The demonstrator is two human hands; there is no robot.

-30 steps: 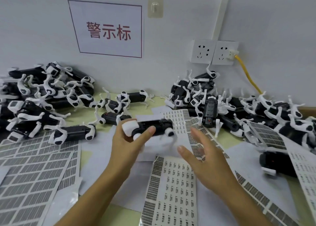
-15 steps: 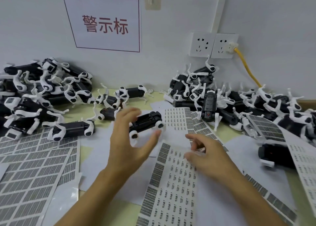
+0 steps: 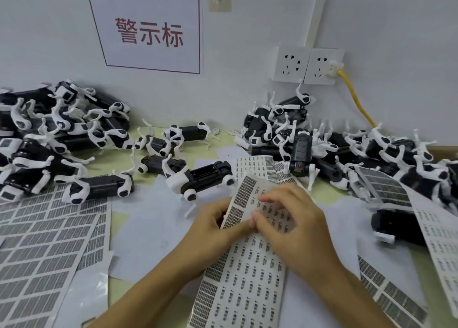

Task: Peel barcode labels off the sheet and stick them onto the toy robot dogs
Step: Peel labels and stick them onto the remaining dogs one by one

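Both forearms are bare to the frame's edge, no sleeves, with the left hand (image 3: 213, 224) and right hand (image 3: 295, 226) ungloved.

Even, soft light falls on my worktop (image 3: 158, 223), with only faint shadows under my hands. The whole view looks slightly soft and smeary, and straight lines bow outward toward the edges.

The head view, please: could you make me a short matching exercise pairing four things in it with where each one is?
Things:
1. label sheet
2. toy dog lying on its back
3. yellow cable
4. red-lettered sign

Places:
A. plugged into the right wall socket
B. on the wall, upper left
C. held by both hands
D. on white paper just beyond the hands

Pairs: 1-C, 2-D, 3-A, 4-B
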